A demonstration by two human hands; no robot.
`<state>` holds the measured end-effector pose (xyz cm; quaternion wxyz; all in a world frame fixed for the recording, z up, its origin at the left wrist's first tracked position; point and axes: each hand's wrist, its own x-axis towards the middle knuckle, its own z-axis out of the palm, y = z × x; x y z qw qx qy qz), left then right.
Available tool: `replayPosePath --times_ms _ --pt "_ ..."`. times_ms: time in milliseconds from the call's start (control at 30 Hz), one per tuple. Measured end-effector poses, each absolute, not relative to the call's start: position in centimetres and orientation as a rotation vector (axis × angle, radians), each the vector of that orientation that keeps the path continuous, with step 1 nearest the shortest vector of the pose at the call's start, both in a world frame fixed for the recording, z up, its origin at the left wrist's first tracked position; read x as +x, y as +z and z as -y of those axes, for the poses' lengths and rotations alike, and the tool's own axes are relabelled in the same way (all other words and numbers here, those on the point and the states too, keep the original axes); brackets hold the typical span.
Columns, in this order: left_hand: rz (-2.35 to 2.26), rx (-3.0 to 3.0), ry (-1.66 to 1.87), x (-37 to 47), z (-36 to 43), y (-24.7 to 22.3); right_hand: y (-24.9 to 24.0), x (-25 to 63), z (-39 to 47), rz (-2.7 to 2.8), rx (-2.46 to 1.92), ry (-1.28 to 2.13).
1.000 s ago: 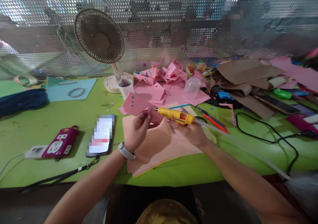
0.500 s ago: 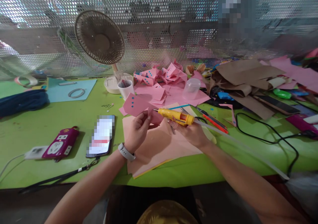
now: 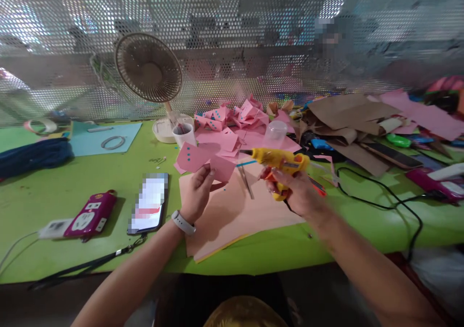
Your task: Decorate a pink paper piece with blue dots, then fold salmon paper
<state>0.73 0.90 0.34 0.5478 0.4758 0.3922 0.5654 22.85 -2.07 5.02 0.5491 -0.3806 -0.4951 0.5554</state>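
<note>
Between the thumb and fingers of my left hand [image 3: 198,191] is a folded pink paper piece [image 3: 195,156] with a row of blue dots on one face. My right hand [image 3: 295,191] is wrapped round the handle of a yellow glue gun [image 3: 277,158], whose dark nozzle points left, a short way apart from the pink paper. Under both hands lie peach paper sheets [image 3: 232,228]. Metal tweezers [image 3: 245,182] rest on these sheets, between my hands.
Behind my hands lie folded pink papers [image 3: 250,111], a white cup [image 3: 184,136] and a fan [image 3: 149,70]. To the left are a phone [image 3: 149,203] and a purple power bank [image 3: 92,215]. Brown paper scraps [image 3: 344,111] and a black cable [image 3: 380,203] spread to the right.
My right hand has drawn the glue gun to the right, off the pink paper, and tilted it more upright. My left hand still holds the paper, shifted slightly left.
</note>
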Motion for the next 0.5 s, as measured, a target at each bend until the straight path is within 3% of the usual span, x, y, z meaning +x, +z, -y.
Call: replayPosePath --times_ms 100,233,500 --pt "-0.952 1.083 1.365 0.6 -1.2 0.4 6.8 24.9 3.2 1.195 -0.876 1.226" --pt "-0.958 1.033 1.448 0.4 -1.7 0.4 7.5 30.0 4.1 1.33 -1.015 0.847" --pt "-0.94 1.064 1.479 0.4 -2.1 0.7 2.9 41.4 2.5 1.699 -1.659 -0.013"
